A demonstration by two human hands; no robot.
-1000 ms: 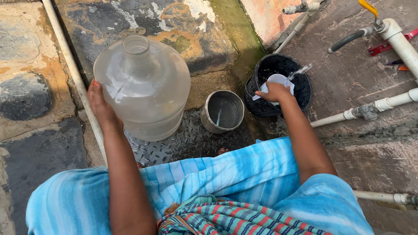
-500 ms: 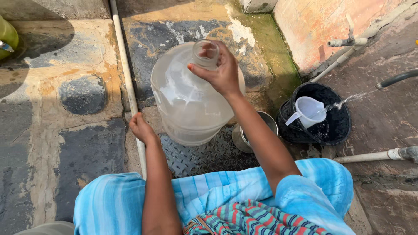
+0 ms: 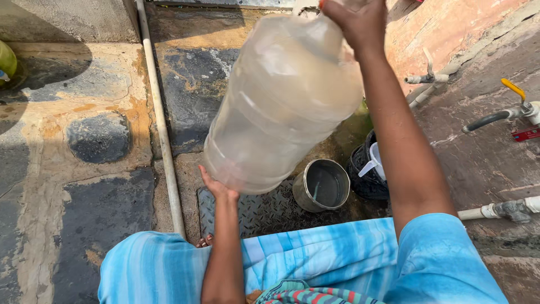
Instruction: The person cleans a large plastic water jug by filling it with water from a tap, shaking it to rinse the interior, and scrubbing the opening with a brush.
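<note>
From the head camera, the large clear plastic water jug (image 3: 281, 101) is lifted off the ground and tilted, neck up and to the right. The right hand (image 3: 354, 19) is closed around its neck at the top; the left hand (image 3: 216, 186) lies open, palm up, under its base. Below stand a steel pot (image 3: 322, 186) and, just beside it, a black bucket (image 3: 365, 174) holding a white mug (image 3: 374, 160)
</note>
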